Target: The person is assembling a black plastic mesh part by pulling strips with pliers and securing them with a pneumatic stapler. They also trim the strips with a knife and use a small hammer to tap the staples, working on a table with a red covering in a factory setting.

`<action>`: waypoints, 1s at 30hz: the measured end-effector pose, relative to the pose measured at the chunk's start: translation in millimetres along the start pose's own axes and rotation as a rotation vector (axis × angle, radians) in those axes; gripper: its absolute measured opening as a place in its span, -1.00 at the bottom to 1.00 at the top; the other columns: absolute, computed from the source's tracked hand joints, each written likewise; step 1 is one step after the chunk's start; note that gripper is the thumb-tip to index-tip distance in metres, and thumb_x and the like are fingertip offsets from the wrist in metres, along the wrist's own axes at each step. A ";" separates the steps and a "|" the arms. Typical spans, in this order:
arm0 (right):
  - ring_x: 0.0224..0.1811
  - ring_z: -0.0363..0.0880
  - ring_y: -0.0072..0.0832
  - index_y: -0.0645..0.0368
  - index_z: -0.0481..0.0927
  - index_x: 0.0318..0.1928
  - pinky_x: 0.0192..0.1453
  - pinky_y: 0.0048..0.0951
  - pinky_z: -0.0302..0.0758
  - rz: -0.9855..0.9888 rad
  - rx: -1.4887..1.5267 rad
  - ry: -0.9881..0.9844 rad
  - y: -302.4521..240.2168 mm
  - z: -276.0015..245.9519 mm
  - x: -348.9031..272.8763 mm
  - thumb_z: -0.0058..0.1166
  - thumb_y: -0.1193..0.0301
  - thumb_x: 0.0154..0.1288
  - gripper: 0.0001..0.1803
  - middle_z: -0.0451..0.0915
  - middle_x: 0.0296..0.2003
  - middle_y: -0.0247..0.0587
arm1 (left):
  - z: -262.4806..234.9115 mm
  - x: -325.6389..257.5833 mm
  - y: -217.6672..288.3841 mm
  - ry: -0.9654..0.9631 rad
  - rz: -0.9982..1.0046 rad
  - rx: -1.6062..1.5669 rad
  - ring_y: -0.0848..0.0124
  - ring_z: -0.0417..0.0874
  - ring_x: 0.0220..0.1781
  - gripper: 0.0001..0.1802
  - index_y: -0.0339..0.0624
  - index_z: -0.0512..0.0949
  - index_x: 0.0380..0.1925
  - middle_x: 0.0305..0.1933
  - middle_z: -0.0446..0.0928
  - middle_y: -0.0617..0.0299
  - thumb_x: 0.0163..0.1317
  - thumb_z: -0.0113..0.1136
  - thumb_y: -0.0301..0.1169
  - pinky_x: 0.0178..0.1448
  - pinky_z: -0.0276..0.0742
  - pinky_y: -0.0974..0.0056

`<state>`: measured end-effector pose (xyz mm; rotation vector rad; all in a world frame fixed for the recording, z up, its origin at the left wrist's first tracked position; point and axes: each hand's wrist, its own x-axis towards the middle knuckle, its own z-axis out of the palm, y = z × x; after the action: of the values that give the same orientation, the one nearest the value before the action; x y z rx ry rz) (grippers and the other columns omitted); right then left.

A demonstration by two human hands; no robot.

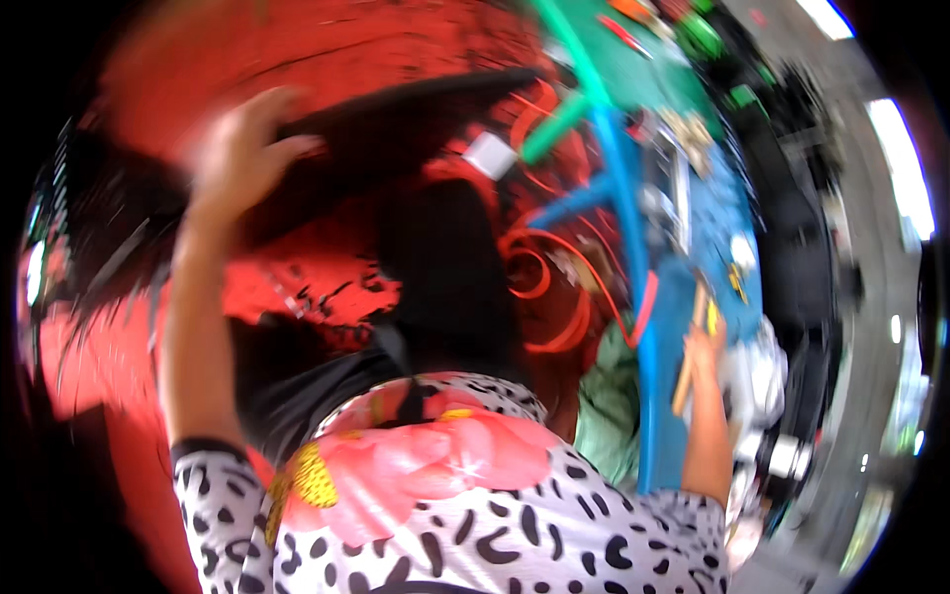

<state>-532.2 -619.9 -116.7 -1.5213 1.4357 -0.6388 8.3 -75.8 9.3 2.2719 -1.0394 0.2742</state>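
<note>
My left hand [242, 153] is raised at the upper left, smeared by motion, its thumb apart from the fingers and nothing visible in it. It is close to a long dark curved piece [396, 99] over a red surface [336, 35]; whether they touch I cannot tell. On the right, my right hand [703, 351] is closed around a slim wooden stick [683, 386] above a blue tabletop [668, 445]. Beside those fingers shows a small yellow item [712, 317], too blurred to name.
Orange-red strips [574, 332] curl beneath the blue-and-green table edge [614, 148]. A small white square [491, 155] lies near them. Metal tools [675, 188] and a red-handled tool [623, 36] are on the tabletop. White plastic bags [757, 371] sit past my right hand; green fabric [606, 416] hangs below.
</note>
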 end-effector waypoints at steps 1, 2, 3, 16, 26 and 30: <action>-0.70 0.42 -0.46 -0.02 0.27 0.06 -0.77 -0.50 0.32 -0.092 -0.049 0.038 -35.2 19.1 -24.5 0.11 0.40 0.22 -0.57 0.40 -0.57 -0.24 | 2.1 -1.9 -5.9 0.019 -0.015 -0.052 0.23 0.64 -0.11 -0.39 -0.24 0.48 0.06 -0.16 0.61 0.01 -0.09 0.40 -0.40 0.02 0.50 0.22; -0.69 0.41 -0.50 0.02 0.29 0.01 -0.74 -0.50 0.36 -0.021 0.002 0.011 -68.2 27.1 -48.1 0.04 0.41 0.25 -0.66 0.37 -0.60 -0.28 | 0.7 -1.1 2.1 0.011 -0.050 -0.068 0.23 0.64 -0.13 -0.36 -0.23 0.47 0.06 -0.19 0.61 0.04 -0.12 0.42 -0.40 -0.01 0.50 0.21; -0.71 0.38 -0.53 0.04 0.32 -0.04 -0.75 -0.53 0.34 0.036 0.125 0.018 -78.8 25.3 -52.6 -0.01 0.42 0.27 -0.74 0.34 -0.60 -0.32 | 1.2 0.4 11.1 -0.004 -0.072 -0.101 0.23 0.64 -0.16 -0.33 -0.22 0.46 0.07 -0.22 0.61 0.06 -0.15 0.43 -0.40 -0.03 0.50 0.20; -0.54 0.29 -0.76 0.18 0.03 0.39 -0.54 -0.75 0.24 -0.948 -0.056 -0.964 -275.1 273.5 -242.3 -0.09 0.50 0.34 -0.35 0.38 -0.43 -0.40 | 2.3 -6.7 1.2 0.068 0.014 -0.238 0.18 0.60 -0.07 -0.16 -0.21 0.32 0.21 -0.10 0.55 -0.01 -0.23 0.37 -0.53 0.05 0.55 0.18; 0.20 0.47 -0.23 0.37 0.35 0.20 0.24 -0.37 0.41 -1.475 -0.340 -0.964 -302.8 347.9 -288.3 0.02 0.72 0.19 -0.48 0.47 0.15 0.02 | 3.6 -0.6 6.3 0.092 -0.001 -0.261 0.20 0.61 -0.06 -0.11 -0.21 0.27 0.23 -0.10 0.55 0.02 -0.25 0.36 -0.59 0.08 0.56 0.20; 0.20 0.48 -0.21 0.36 0.35 0.22 0.23 -0.36 0.41 -1.305 -0.228 -0.981 -316.6 340.3 -297.9 0.02 0.71 0.20 -0.47 0.48 0.15 0.00 | 1.7 -5.2 0.7 0.099 -0.018 -0.255 0.21 0.61 -0.07 -0.10 -0.22 0.26 0.23 -0.11 0.55 0.05 -0.25 0.37 -0.59 0.08 0.56 0.21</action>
<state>-143.4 -276.3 71.9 -2.3755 -0.3553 -0.2947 4.2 -74.0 6.1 2.0174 -0.9450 0.2300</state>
